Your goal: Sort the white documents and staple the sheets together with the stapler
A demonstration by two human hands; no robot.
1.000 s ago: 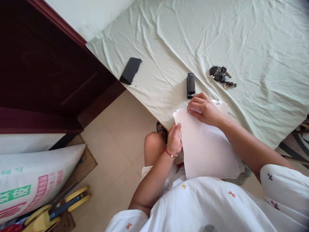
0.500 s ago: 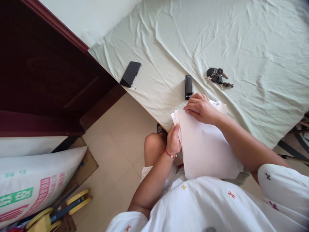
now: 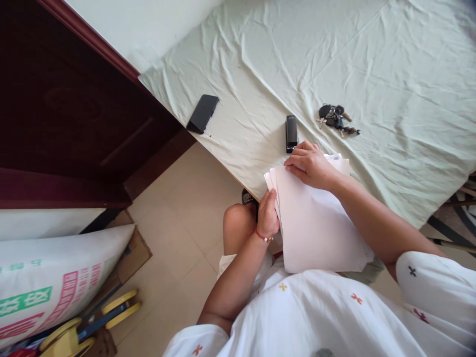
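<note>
One flat black phone (image 3: 203, 113) lies near the counter's (image 3: 260, 74) left edge, on wrinkled pale cloth. The left hand (image 3: 267, 214) pinches the left edge of a fanned stack of white papers (image 3: 316, 228) at the near edge; the right hand (image 3: 310, 163), fingers curled together, presses their top. Beyond lie one black stapler (image 3: 291, 133) and one bunch of keys (image 3: 336, 119).
</note>
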